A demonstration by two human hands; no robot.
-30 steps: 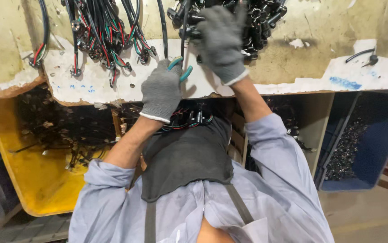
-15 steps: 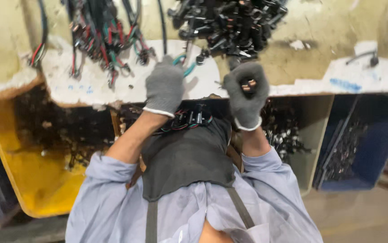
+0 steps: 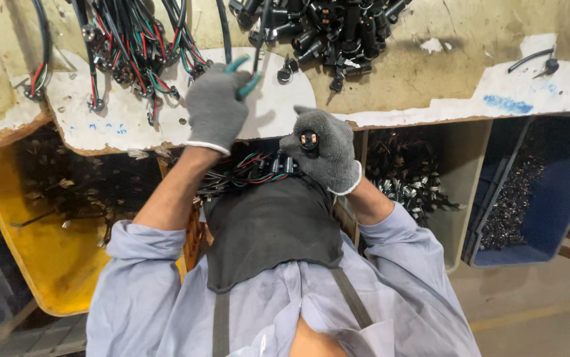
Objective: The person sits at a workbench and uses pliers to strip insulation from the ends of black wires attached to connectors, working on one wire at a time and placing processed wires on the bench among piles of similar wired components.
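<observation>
On the worn workbench point(image 3: 430, 73), the left hand point(image 3: 215, 109) gripped teal-handled pliers point(image 3: 245, 74); at 4 o'clock, the right hand point(image 3: 321, 157) clutched 1 black connector point(image 3: 308, 141).

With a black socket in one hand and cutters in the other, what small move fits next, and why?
Probably drop the socket into the beige bin below. The right hand holds it off the bench edge, apparently wire-free, over bins of loose parts, while the left hand keeps the teal-handled cutters at the wire bundle.
</observation>
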